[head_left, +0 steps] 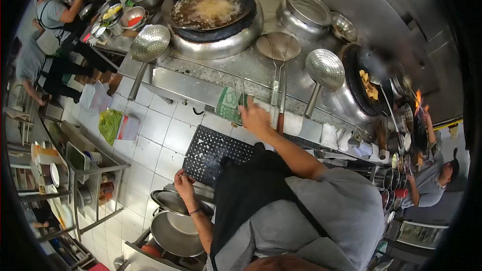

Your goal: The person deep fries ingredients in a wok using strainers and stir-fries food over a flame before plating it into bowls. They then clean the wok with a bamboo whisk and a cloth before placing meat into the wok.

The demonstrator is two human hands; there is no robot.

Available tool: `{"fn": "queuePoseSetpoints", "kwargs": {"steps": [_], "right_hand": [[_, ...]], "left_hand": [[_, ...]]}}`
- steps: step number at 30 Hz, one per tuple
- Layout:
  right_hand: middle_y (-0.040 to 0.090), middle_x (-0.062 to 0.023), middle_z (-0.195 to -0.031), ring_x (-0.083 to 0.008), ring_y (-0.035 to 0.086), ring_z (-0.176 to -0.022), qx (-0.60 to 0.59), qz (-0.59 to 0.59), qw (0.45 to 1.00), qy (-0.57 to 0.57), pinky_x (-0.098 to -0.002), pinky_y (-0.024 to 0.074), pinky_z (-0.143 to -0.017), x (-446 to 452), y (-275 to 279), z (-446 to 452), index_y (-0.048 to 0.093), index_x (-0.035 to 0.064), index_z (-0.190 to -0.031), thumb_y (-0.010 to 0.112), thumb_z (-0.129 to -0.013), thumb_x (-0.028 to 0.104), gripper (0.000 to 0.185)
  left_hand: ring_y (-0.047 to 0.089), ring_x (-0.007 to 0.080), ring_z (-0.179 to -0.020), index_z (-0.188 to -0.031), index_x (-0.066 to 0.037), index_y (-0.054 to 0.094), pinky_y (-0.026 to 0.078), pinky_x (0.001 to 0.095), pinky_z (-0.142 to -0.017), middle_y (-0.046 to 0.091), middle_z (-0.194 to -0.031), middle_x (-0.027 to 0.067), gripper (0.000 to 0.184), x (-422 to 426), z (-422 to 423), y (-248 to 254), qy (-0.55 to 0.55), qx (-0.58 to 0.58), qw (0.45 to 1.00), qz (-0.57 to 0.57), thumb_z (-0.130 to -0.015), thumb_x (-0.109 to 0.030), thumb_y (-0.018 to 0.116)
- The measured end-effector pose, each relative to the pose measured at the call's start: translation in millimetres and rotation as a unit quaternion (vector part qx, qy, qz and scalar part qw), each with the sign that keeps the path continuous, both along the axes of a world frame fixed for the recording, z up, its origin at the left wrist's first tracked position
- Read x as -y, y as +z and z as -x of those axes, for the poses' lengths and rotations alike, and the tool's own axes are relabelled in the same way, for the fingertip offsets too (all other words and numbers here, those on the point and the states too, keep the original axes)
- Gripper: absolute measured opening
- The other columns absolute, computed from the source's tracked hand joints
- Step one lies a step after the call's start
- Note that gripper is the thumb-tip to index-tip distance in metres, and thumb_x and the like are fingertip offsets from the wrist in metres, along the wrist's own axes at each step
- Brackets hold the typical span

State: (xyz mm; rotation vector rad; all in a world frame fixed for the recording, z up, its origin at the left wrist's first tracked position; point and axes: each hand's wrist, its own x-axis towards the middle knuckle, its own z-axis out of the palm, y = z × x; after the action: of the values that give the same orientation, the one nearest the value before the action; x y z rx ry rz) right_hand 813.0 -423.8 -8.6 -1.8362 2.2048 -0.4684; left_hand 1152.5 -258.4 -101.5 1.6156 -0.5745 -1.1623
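Note:
My right hand (pixel 255 118) is at the front edge of the steel counter, beside a green patterned cloth (pixel 228 104) and two thin metal rods. Its index finger is stretched out and the fingers look apart; contact with the cloth is unclear. Above the floor hangs my left hand (pixel 185 184), fingers loosely bent, with nothing visible in it. Near my right hand lie a round wire-mesh strainer (pixel 278 46) with long handles and a perforated ladle (pixel 325 69). Farther left on the counter rests another perforated ladle (pixel 150 43). A wok (pixel 210 7) of bubbling oil stands behind.
A second wok (pixel 369 88) on the right holds brown food. Flames (pixel 419 101) rise near a co-worker (pixel 432 180); two other people stand at the left. A black perforated mat (pixel 213 153) covers floor tiles. Large pans (pixel 175 232) sit low beside my left arm, near a metal shelf (pixel 100 170).

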Motion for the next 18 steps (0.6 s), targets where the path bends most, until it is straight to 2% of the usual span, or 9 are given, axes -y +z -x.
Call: {"fn": "queuePoseSetpoints", "kwargs": {"steps": [1, 2, 4, 7, 11, 13, 15, 18], "right_hand": [[0.068, -0.0206, -0.096, -0.0403, 0.069, -0.080, -0.060, 0.135, 0.989, -0.019, -0.0547, 0.0541, -0.063, 5.0, -8.6, 14.7, 0.053, -0.0005, -0.130, 0.062, -0.091, 0.035, 0.054], [0.064, -0.0194, -0.107, -0.0380, 0.067, -0.091, -0.098, 0.192, 0.976, -0.044, -0.0526, 0.0548, -0.069, 11.5, -16.3, 35.4, 0.056, 0.0004, -0.128, 0.065, -0.088, 0.032, 0.052], [0.058, -0.0180, -0.117, -0.0376, 0.063, -0.102, -0.189, 0.063, 0.974, -0.107, -0.0486, 0.0551, -0.078, 20.3, 6.7, 60.3, 0.053, 0.0005, -0.132, 0.065, -0.087, 0.028, 0.054], [0.053, -0.0164, -0.121, -0.0395, 0.059, -0.109, -0.237, -0.007, 0.964, -0.123, -0.0481, 0.0531, -0.086, 35.7, -30.1, 97.5, 0.049, -0.0024, -0.134, 0.067, -0.082, 0.019, 0.059], [0.059, -0.0218, -0.117, -0.0429, 0.062, -0.101, -0.080, -0.003, 0.983, -0.167, -0.0495, 0.0521, -0.087, 36.2, 1.8, 101.0, 0.045, -0.0085, -0.133, 0.066, -0.078, 0.007, 0.062], [0.062, -0.0252, -0.115, -0.0439, 0.064, -0.097, -0.025, 0.009, 0.984, -0.176, -0.0488, 0.0520, -0.087, 31.6, 16.0, 119.8, 0.046, -0.0104, -0.131, 0.065, -0.076, 0.005, 0.059], [0.065, -0.0289, -0.107, -0.0455, 0.064, -0.095, 0.008, 0.076, 0.985, -0.156, -0.0491, 0.0518, -0.086, 29.7, 17.9, 144.3, 0.050, -0.0074, -0.128, 0.060, -0.082, 0.003, 0.048], [0.068, -0.0252, -0.099, -0.0373, 0.068, -0.077, 0.000, 0.260, 0.962, -0.087, -0.0451, 0.0551, -0.066, 42.4, 44.1, 163.7, 0.054, -0.0011, -0.128, 0.056, -0.089, 0.006, 0.039]], "left_hand": [[0.052, 0.0096, -0.055, -0.115, 0.002, 0.055, 0.047, 0.0245, -0.050, 0.056, -0.070, 0.0030, 0.022, 5.8, -3.0, -2.9, -0.004, -0.003, 1.000, -0.001, -0.097, -0.003, 0.045], [0.052, 0.0099, -0.055, -0.115, 0.002, 0.055, 0.047, 0.0248, -0.050, 0.056, -0.070, 0.0031, 0.022, 11.6, -3.1, -3.8, -0.007, -0.006, 1.000, -0.002, -0.096, -0.003, 0.045], [0.053, 0.0109, -0.055, -0.115, 0.001, 0.056, 0.047, 0.0255, -0.049, 0.056, -0.070, 0.0034, 0.023, 21.4, -5.2, -10.4, -0.020, 0.002, 1.000, 0.003, -0.095, -0.002, 0.046], [0.053, 0.0107, -0.054, -0.114, 0.000, 0.057, 0.045, 0.0249, -0.047, 0.056, -0.068, 0.0032, 0.024, 47.7, 4.2, -5.5, -0.057, -0.013, 0.998, -0.027, -0.093, -0.002, 0.045], [0.051, 0.0109, -0.051, -0.117, 0.001, 0.056, 0.043, 0.0251, -0.046, 0.057, -0.065, 0.0033, 0.027, 76.3, 25.2, 16.6, -0.123, 0.023, 0.992, -0.004, -0.093, -0.004, 0.044], [0.052, 0.0113, -0.054, -0.118, 0.003, 0.054, 0.045, 0.0252, -0.050, 0.057, -0.067, 0.0041, 0.026, 81.2, 29.7, 14.1, -0.130, 0.015, 0.991, 0.011, -0.094, -0.002, 0.043], [0.053, 0.0113, -0.054, -0.117, 0.003, 0.055, 0.045, 0.0254, -0.050, 0.057, -0.067, 0.0041, 0.026, 81.0, 33.3, 13.4, -0.111, -0.009, 0.994, 0.021, -0.095, -0.002, 0.043], [0.052, 0.0111, -0.054, -0.114, 0.004, 0.057, 0.044, 0.0255, -0.049, 0.057, -0.067, 0.0042, 0.023, 68.4, 35.5, 6.8, -0.076, -0.003, 0.997, -0.011, -0.096, -0.005, 0.046]]}}
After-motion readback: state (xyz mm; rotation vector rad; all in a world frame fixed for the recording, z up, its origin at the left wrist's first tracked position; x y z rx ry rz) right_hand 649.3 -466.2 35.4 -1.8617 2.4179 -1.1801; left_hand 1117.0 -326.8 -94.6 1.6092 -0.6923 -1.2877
